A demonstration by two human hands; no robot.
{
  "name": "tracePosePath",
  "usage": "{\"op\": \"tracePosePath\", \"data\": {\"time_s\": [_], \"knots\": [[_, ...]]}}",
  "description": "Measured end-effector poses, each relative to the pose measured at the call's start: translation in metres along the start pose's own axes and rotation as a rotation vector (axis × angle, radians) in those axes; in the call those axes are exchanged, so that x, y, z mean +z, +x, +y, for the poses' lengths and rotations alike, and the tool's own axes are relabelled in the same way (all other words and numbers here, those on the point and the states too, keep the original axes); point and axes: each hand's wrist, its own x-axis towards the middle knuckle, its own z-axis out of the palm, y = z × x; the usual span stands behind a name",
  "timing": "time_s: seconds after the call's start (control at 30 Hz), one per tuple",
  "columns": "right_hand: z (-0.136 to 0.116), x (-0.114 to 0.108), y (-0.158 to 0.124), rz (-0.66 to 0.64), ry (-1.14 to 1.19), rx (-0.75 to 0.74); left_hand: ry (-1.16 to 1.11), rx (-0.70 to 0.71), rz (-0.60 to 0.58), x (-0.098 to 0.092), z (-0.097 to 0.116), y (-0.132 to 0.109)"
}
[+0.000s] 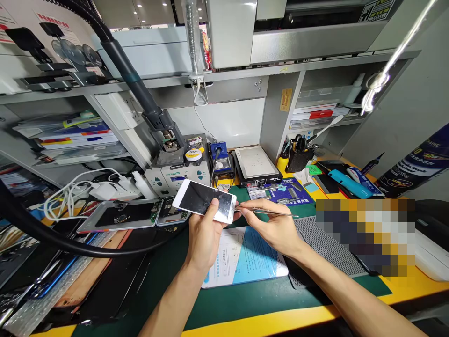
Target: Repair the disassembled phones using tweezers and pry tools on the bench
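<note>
In my left hand (205,229) is a white smartphone (201,199), its dark screen facing up and tilted, with my thumb on the screen's lower edge. My right hand (271,224) pinches slim metal tweezers (263,211). One end of the tweezers meets the bottom end of the phone; whether it grips anything there is too small to tell. Below both hands, a white and light-blue printed sheet (242,257) lies on the green mat (164,290).
Opened phones (122,217) and a grey rework station (178,173) stand at the left, under a black hose (129,75). Behind are a blue soldering station (221,161) and a black-edged plate (257,166). A perforated grey mat (326,243) and a large spray can (417,161) are on the right.
</note>
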Motion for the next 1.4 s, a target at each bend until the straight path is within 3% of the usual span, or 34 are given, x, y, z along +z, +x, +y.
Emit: {"op": "tracePosePath", "data": {"time_s": [0.4,0.63,1.07,1.4], "knots": [[-0.001,-0.005,0.005,-0.078,0.208,0.15,0.1,-0.098,0.026,-0.004,0.005,0.005],[-0.009,-0.006,0.005,-0.104,0.383,0.32,0.121,-0.085,0.009,-0.009,0.007,0.007],[-0.011,-0.008,0.005,-0.117,0.369,0.362,0.05,-0.017,0.036,-0.008,0.007,0.008],[-0.008,-0.003,0.002,-0.128,0.239,0.299,0.054,-0.007,0.041,-0.009,0.005,0.007]]}}
